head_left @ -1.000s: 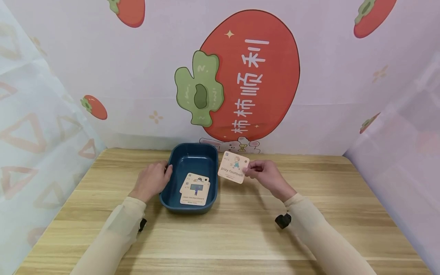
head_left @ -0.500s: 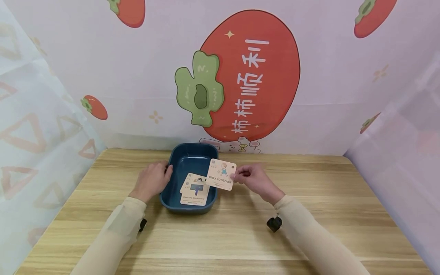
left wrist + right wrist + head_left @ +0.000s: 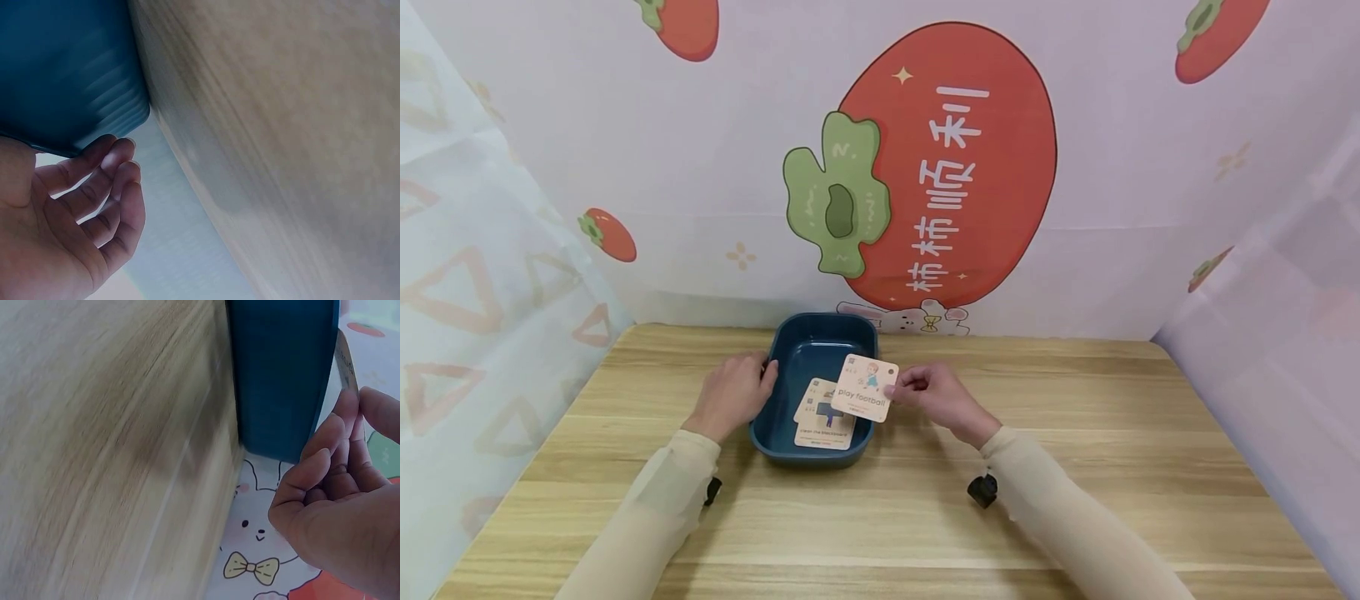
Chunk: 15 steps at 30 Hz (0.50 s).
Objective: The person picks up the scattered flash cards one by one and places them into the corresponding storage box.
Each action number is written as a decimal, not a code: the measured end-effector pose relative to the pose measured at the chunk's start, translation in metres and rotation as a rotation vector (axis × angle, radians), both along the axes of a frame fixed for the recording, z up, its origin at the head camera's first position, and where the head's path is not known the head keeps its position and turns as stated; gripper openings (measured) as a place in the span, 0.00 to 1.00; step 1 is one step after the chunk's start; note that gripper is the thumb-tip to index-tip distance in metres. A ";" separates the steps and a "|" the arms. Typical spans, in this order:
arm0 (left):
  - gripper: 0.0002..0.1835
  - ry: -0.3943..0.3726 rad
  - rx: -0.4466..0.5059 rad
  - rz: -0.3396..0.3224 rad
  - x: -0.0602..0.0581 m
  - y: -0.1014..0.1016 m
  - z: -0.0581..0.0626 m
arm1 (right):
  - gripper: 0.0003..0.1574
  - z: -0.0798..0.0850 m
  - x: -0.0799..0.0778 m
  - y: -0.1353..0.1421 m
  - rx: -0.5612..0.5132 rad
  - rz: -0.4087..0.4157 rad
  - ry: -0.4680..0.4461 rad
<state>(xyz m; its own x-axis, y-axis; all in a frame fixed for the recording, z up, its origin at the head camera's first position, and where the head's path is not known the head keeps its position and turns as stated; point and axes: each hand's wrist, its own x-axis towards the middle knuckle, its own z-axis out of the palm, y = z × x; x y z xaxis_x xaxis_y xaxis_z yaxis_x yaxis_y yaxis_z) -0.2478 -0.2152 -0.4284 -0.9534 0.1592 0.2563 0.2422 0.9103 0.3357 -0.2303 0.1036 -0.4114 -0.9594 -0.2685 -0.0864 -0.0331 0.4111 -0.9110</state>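
Observation:
A "play football" card (image 3: 864,390) is pinched between the thumb and fingers of my right hand (image 3: 942,402). It hangs over the right rim of a dark blue plastic bin (image 3: 785,346), its left part above the inside. Two overlapping cards lie in the near half of the bin; the upper one is a "clean the blackboard" card (image 3: 822,435), partly covered from above by the held card. My left hand (image 3: 735,393) holds the bin's left rim, thumb at the edge and fingers (image 3: 128,212) curled against the outer wall in the left wrist view.
The bin stands on a wood-grain table (image 3: 880,533), close to its back edge. Behind it hangs a pale cloth backdrop (image 3: 715,167) printed with persimmons, and more cloth closes off both sides. A small black wrist camera (image 3: 982,491) sits under the right sleeve.
My right hand has carried the "play football" card leftward and slightly nearer, from beside the bin to over its right rim. The left hand and bin have stayed put.

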 end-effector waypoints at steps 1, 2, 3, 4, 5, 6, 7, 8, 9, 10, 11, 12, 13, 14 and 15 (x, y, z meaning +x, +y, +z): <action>0.16 -0.001 0.000 0.000 0.000 0.000 0.000 | 0.09 0.000 0.000 -0.001 0.006 0.003 0.001; 0.16 -0.001 0.000 0.000 0.000 0.000 0.000 | 0.09 0.000 0.000 -0.003 0.010 0.005 -0.002; 0.16 -0.002 -0.001 0.001 0.000 0.000 0.000 | 0.09 0.000 0.000 -0.004 0.012 0.008 -0.004; 0.16 -0.005 -0.003 0.003 0.000 0.000 0.000 | 0.09 0.000 0.000 -0.005 0.015 0.009 -0.005; 0.16 -0.007 -0.004 0.004 0.000 0.000 0.000 | 0.09 0.000 -0.001 -0.006 0.019 0.012 -0.005; 0.16 -0.008 -0.006 0.005 0.000 0.000 0.000 | 0.09 0.000 -0.001 -0.007 0.023 0.015 -0.009; 0.17 -0.008 -0.007 0.005 0.000 0.000 0.000 | 0.09 0.000 -0.001 -0.008 0.025 0.019 -0.007; 0.16 -0.008 -0.009 0.006 0.000 0.000 0.000 | 0.08 0.000 -0.001 -0.009 0.027 0.021 -0.010; 0.16 -0.007 -0.009 0.005 0.000 0.000 0.001 | 0.08 -0.001 -0.001 -0.010 0.030 0.024 -0.008; 0.16 -0.006 -0.009 0.005 0.000 0.000 0.001 | 0.08 -0.001 -0.001 -0.011 0.032 0.028 -0.005; 0.16 -0.005 -0.010 0.005 0.000 0.000 0.001 | 0.08 -0.002 -0.001 -0.012 0.033 0.032 -0.005; 0.16 -0.004 -0.010 0.005 0.000 0.000 0.001 | 0.08 -0.002 -0.002 -0.012 0.035 0.035 -0.006; 0.16 -0.004 -0.011 0.005 0.000 0.001 0.001 | 0.08 -0.003 -0.002 -0.013 0.035 0.038 -0.005; 0.16 -0.004 -0.012 0.005 0.000 0.001 0.001 | 0.08 -0.004 -0.002 -0.014 0.037 0.039 -0.005; 0.16 -0.003 -0.012 0.006 0.000 0.001 0.001 | 0.08 -0.004 -0.003 -0.014 0.038 0.040 -0.004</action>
